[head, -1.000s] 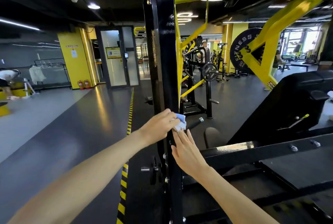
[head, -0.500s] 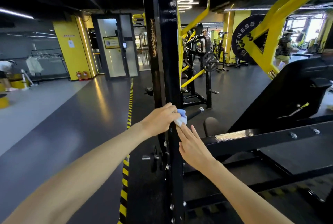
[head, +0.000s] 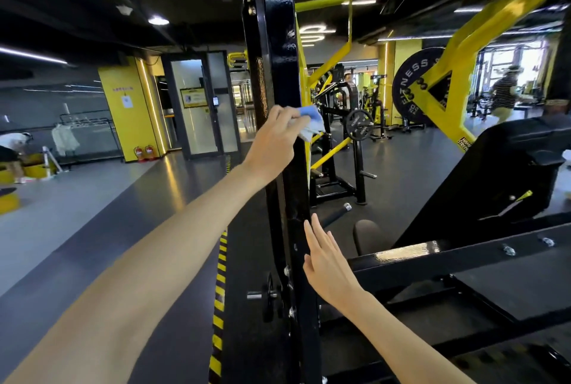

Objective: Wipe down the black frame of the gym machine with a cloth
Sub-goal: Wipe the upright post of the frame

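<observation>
The black frame (head: 278, 74) stands upright mid-view, hiding part of a yellow machine (head: 350, 19) behind. The left hand (head: 272, 142) curls its fingers round a blue cloth (head: 310, 121) against it. Below, the right hand (head: 327, 263), fingers straight together, perhaps touches its edge.

Gym: weight machines (head: 355, 148), plates (head: 359, 128)

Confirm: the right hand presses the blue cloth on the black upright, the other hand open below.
Wrong hand. The head view shows the left hand pressing the blue cloth on the black upright; the right hand is the open one below.
</observation>
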Demonstrator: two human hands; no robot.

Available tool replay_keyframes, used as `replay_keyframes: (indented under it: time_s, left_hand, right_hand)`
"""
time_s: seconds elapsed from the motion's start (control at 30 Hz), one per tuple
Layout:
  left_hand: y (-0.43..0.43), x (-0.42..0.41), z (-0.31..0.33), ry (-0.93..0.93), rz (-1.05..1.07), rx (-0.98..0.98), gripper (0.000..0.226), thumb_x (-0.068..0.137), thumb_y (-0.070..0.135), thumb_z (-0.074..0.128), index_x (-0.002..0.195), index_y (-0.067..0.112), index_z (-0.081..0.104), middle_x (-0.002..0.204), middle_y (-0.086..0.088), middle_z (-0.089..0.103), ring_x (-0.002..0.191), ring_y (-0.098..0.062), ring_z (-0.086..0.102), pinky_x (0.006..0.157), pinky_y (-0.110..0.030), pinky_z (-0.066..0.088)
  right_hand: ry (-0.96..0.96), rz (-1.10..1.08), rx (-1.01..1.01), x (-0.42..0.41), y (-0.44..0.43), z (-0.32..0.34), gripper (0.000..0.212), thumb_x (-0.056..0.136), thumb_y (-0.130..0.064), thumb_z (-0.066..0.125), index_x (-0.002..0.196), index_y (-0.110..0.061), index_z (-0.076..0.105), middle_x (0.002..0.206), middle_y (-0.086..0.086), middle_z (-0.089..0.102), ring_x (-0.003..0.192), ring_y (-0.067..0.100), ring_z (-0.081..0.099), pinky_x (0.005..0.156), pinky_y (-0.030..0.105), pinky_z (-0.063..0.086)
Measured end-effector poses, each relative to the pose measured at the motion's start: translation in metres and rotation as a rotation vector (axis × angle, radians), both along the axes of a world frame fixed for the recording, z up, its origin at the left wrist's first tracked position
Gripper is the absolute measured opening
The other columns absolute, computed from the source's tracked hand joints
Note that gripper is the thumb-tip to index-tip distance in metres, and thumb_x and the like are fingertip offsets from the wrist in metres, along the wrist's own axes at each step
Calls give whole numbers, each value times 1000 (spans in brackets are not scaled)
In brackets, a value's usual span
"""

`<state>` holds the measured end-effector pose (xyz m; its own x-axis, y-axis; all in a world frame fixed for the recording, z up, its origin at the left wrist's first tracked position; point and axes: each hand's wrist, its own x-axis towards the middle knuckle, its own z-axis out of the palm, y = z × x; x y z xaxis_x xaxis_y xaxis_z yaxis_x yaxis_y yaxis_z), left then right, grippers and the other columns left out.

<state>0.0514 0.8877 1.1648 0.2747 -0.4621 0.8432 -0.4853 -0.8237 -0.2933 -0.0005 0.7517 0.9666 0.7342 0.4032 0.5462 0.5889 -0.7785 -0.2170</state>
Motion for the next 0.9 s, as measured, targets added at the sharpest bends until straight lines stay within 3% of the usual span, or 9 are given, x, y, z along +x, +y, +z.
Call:
replay_keyframes:
  time_s: [0.1, 0.2, 0.33, 0.4, 0.47, 0.53, 0.67, 0.8, 0.9]
  left_hand:
    - [7, 1, -38, 101, -44, 70, 40, 78, -11, 39, 109, -1, 63, 105, -15, 60, 94, -22, 40, 72, -27, 42]
    - [15, -1, -93, 203, -88, 200, 42, 71, -13, 48, 108, 0, 63, 106, -13, 61, 95, -22, 42, 80, -27, 43]
    - [16, -11, -156, 417, -68, 247, 41, 69, -13, 63, 106, 5, 65, 103, -8, 60, 96, -18, 41, 71, -34, 55]
    - [12, -16, -161, 542, -45, 192, 40, 75, -13, 56, 110, 5, 65, 103, -9, 58, 96, -16, 38, 72, -41, 53]
    - [5, -24, -147, 556, -86, 80, 42, 80, -14, 47, 114, 3, 64, 102, -8, 56, 96, -15, 39, 79, -40, 50]
    - [-2, -36, -116, 451, -173, -105, 40, 85, -7, 39, 114, 1, 65, 99, -8, 53, 96, -13, 40, 86, -25, 45]
    - [-13, -34, -43, 79, -161, -362, 33, 88, -6, 44, 115, 0, 63, 99, -17, 51, 96, -16, 41, 87, -19, 35]
    - [-18, -9, -13, 64, 11, -356, 23, 98, 26, 49, 109, 9, 59, 102, -1, 49, 83, -7, 44, 78, -27, 43]
    - [-18, -2, -33, 40, 9, -119, 21, 86, -2, 60, 107, -1, 63, 98, -13, 59, 89, -20, 45, 63, -31, 49]
  right_hand:
    - [29, 15, 36, 2, 1, -7, 65, 100, -11, 37, 152, -3, 0, 161, 10, -8, 145, 19, 23, 113, 25, -8]
    - [65, 32, 54, 1, 1, -16, 64, 98, -10, 39, 152, -3, 5, 161, 12, -4, 147, 20, 18, 114, 25, -4]
    - [109, 43, 70, -5, -4, -23, 39, 92, -7, 46, 130, -2, 54, 144, 14, 38, 135, 28, 39, 120, 36, 13]
    - [140, 54, 25, -10, -8, -24, 32, 93, -8, 45, 121, -5, 61, 143, 12, 38, 129, 25, 43, 119, 42, 21]
    - [170, 65, -19, -15, -11, -26, 41, 96, -11, 43, 136, -4, 50, 157, 13, 16, 132, 23, 41, 122, 39, 12]
    - [173, 74, -38, -18, -11, -26, 58, 98, -12, 42, 152, -7, 22, 161, 10, -6, 139, 21, 34, 118, 31, 0]
    - [147, 69, -60, -20, -3, -26, 71, 98, -12, 42, 154, -14, -2, 160, 7, -18, 149, 21, 0, 118, 33, -2]
    - [169, 45, -57, -19, 3, -28, 71, 99, -12, 42, 154, -13, -4, 159, 10, -19, 149, 23, -3, 119, 37, 0]
    - [193, 39, -52, -18, 4, -32, 72, 99, -13, 41, 153, -12, -5, 159, 11, -19, 149, 23, 4, 119, 36, 0]
